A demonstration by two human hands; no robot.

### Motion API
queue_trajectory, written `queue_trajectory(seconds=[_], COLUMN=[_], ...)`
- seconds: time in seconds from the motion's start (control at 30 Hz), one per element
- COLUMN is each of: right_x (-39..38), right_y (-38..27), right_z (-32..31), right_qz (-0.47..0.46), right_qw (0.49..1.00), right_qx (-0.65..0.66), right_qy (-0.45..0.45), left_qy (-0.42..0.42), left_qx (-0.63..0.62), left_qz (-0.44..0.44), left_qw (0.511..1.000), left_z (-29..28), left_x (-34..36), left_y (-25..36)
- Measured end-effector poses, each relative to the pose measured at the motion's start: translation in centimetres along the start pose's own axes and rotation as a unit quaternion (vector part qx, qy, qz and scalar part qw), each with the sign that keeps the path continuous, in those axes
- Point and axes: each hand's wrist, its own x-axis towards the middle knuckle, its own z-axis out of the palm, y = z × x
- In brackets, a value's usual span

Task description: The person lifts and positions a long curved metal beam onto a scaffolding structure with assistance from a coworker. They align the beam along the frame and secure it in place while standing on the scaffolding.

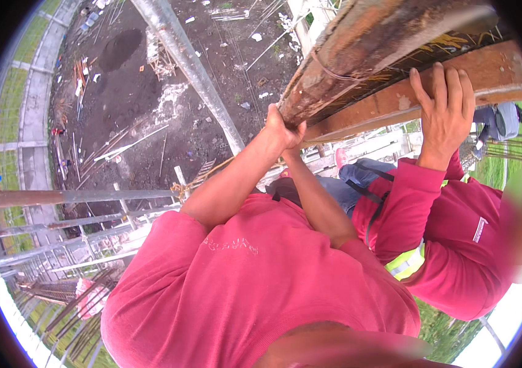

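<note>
My left hand (282, 127) grips the lower edge of a long, rusty, stained beam (356, 58) with a wire tied around it, angled up to the upper right. My right hand (291, 149) reaches up just behind the left one to the same beam's end, its fingers mostly hidden. Beside the beam is a panel with a brown timber edge (383, 107). A co-worker's hand (448, 113) rests on that timber with fingers spread.
The co-worker (451, 239) in red sleeves stands close at my right; another person (494, 122) is farther right. A steel pole (190, 73) slants at upper left, scaffold tubes (71, 196) run along the left, and muddy ground (120, 92) with debris lies far below.
</note>
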Motion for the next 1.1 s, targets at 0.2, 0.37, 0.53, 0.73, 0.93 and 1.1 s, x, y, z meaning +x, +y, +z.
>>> queue_trajectory(seconds=[0.2, 0.37, 0.53, 0.73, 0.93, 1.1], right_x=[0.4, 2.4, 5.1, 4.8, 5.4, 4.2], right_y=[-3.4, -7.0, -14.7, -16.9, -11.4, -10.2], right_z=[0.8, -1.1, -11.5, -14.0, -20.0, -23.5], right_qz=[0.061, 0.068, 0.036, 0.055, 0.073, 0.109], right_qw=[0.994, 0.991, 0.987, 0.989, 0.974, 0.973], right_qx=[0.019, 0.094, 0.155, 0.096, 0.006, 0.036], right_qy=[-0.083, -0.066, 0.003, 0.096, 0.213, 0.199], left_qy=[-0.034, -0.052, -0.115, -0.354, 0.047, 0.250], left_qx=[-0.020, 0.008, 0.008, 0.268, 0.334, 0.191], left_qz=[-0.018, -0.016, -0.036, -0.060, 0.098, 0.122], left_qw=[0.999, 0.998, 0.993, 0.894, 0.936, 0.941], left_z=[1.1, 2.9, 6.6, -0.1, -19.7, -35.6], left_x=[-0.3, -1.5, -5.3, -5.9, -1.4, 3.8], left_y=[-2.0, -0.7, 0.1, 0.7, 10.4, 17.4])
